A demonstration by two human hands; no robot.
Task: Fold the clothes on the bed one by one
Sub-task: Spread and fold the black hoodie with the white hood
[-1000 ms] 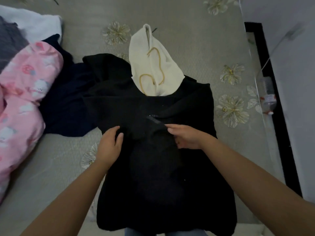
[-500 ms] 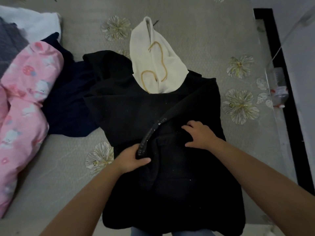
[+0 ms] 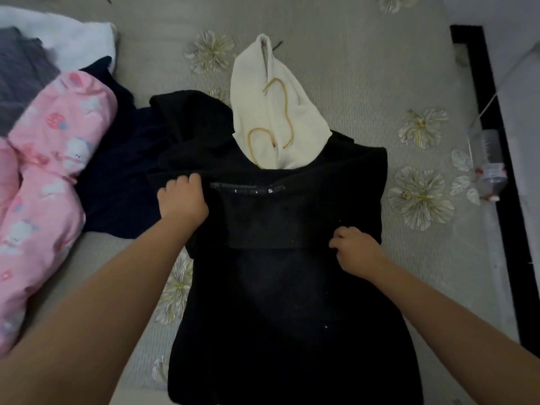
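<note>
Head view: since half a second ago the sleeve (image 3: 263,211) of the black hoodie (image 3: 292,302) has been drawn across the chest. Then it ran on a slant from the right shoulder down to the left hand; now it lies as a level band, its cuff edge with small pale lettering just below the cream hood (image 3: 274,112). The left hand (image 3: 182,200) has risen from the lower middle of the garment to its left shoulder, and the right hand (image 3: 355,248) has shifted down to the band's lower right corner.

The left hand is turned knuckles-up with fingers curled, gripping the cuff end of the sleeve at the hoodie's left edge. The right hand's fingers are bent onto the fabric at the fold; it seems to pinch the cloth, though the dark material hides the fingertips. Both forearms reach forward from the bottom corners.

The hoodie lies flat on the grey flowered bed cover (image 3: 336,54), hood pointing away. A navy garment (image 3: 122,176) lies touching its left side, with pink printed bedding (image 3: 52,159) beyond.
</note>
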